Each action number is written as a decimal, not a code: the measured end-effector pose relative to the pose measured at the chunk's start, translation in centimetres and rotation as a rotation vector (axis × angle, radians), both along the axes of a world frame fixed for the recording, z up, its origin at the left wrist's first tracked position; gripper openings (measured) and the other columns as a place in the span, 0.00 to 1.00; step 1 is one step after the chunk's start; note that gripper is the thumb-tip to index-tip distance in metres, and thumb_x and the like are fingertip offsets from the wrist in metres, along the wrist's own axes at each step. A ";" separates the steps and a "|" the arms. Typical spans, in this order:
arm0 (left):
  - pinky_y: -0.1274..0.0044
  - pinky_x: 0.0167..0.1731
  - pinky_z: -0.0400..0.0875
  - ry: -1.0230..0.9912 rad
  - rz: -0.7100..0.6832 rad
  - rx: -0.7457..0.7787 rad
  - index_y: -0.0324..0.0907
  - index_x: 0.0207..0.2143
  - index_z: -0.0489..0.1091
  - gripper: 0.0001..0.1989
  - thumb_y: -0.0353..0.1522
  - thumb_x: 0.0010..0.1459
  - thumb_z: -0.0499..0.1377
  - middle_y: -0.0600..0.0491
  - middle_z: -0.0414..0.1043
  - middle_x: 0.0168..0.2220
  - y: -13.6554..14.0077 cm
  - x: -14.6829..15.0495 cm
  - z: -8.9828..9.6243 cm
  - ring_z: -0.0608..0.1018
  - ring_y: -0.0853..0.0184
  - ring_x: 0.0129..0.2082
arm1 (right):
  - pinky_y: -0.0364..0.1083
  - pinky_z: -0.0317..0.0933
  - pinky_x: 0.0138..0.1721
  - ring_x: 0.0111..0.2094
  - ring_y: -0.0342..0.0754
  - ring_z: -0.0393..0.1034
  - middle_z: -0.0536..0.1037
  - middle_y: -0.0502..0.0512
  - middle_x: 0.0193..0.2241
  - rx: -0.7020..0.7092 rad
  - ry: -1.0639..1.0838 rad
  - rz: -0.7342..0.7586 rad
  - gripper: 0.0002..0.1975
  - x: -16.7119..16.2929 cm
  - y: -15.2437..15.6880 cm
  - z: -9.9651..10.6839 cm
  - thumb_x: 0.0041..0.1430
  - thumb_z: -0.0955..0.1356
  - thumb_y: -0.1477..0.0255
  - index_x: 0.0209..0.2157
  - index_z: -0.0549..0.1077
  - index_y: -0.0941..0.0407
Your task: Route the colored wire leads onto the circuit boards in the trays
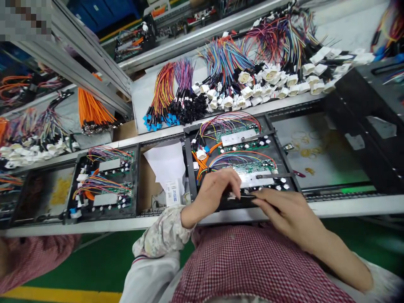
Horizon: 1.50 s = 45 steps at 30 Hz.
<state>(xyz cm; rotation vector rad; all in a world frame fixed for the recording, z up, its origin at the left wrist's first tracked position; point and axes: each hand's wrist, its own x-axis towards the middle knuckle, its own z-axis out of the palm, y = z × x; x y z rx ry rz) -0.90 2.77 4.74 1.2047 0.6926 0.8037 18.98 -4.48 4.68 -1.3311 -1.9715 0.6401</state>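
Note:
A black tray (285, 153) lies before me with two green circuit boards in it. Over the nearer circuit board (252, 168), at the tray's front edge, my left hand (214, 189) is closed with its fingers bent down; what they hold, if anything, is hidden. To its right, my right hand (284, 208) pinches a thin black piece (248, 197) between thumb and fingers. This piece reaches toward the left fingertips; its exact kind is too small to tell. Coloured wires (235, 155) arch over the boards, and orange cables (203, 162) with white connectors lie at the tray's left side.
Another tray (135, 181) with two boards sits at left. White paper (166, 162) and a small box (172, 192) lie between the trays. Wire bundles (227, 59) cover the shelf behind. A black panel (362, 118) stands at right. Another person's checked clothing (38, 261) shows at lower left.

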 end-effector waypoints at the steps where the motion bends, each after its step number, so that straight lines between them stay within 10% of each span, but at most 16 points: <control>1: 0.77 0.26 0.68 -0.030 0.038 -0.029 0.41 0.31 0.75 0.31 0.56 0.66 0.47 0.50 0.71 0.32 0.2 -0.1 0.0 0.72 0.69 0.28 | 0.43 0.67 0.27 0.25 0.45 0.75 0.80 0.50 0.27 -0.059 0.060 -0.035 0.12 -0.1 0.1 0.1 0.69 0.62 0.70 0.35 0.76 0.52; 4: 0.72 0.35 0.76 -0.030 -0.093 -0.063 0.46 0.55 0.69 0.36 0.61 0.56 0.56 0.43 0.73 0.51 0.9 -0.2 -0.1 0.78 0.60 0.45 | 0.41 0.63 0.21 0.18 0.42 0.68 0.77 0.47 0.22 -0.244 0.221 -0.076 0.13 -0.1 0.6 0.2 0.70 0.61 0.68 0.36 0.77 0.52; 7: 0.64 0.51 0.75 0.144 -0.249 0.023 0.47 0.51 0.74 0.27 0.53 0.57 0.63 0.44 0.70 0.59 1.2 -0.2 -0.3 0.72 0.54 0.59 | 0.42 0.65 0.23 0.22 0.44 0.73 0.81 0.48 0.26 -0.350 0.225 -0.012 0.13 -0.2 1.2 -0.4 0.69 0.62 0.68 0.43 0.78 0.52; 18: 0.82 0.24 0.78 0.073 0.128 -0.246 0.41 0.39 0.79 0.13 0.40 0.57 0.67 0.51 0.77 0.41 2.5 -2.2 -2.5 0.80 0.72 0.29 | 0.50 0.68 0.30 0.32 0.54 0.78 0.83 0.54 0.32 -0.120 -0.112 -0.320 0.12 3.8 2.4 -1.3 0.66 0.65 0.63 0.35 0.80 0.50; 34: 0.80 0.27 0.80 0.079 0.037 -0.223 0.42 0.47 0.77 0.14 0.37 0.61 0.64 0.48 0.81 0.40 2.9 -3.0 -2.2 0.83 0.63 0.40 | 0.44 0.60 0.27 0.28 0.44 0.71 0.76 0.51 0.27 0.038 -0.351 -0.250 0.11 6.3 -0.8 -4.3 0.67 0.65 0.69 0.37 0.81 0.54; 45: 0.82 0.25 0.77 0.109 -0.001 -0.203 0.42 0.45 0.78 0.11 0.36 0.63 0.63 0.48 0.82 0.39 2.7 -3.2 -2.2 0.83 0.64 0.40 | 0.56 0.62 0.39 0.41 0.59 0.66 0.73 0.63 0.40 0.028 -0.504 -0.186 0.13 7.6 2.6 -4.9 0.63 0.67 0.64 0.42 0.81 0.54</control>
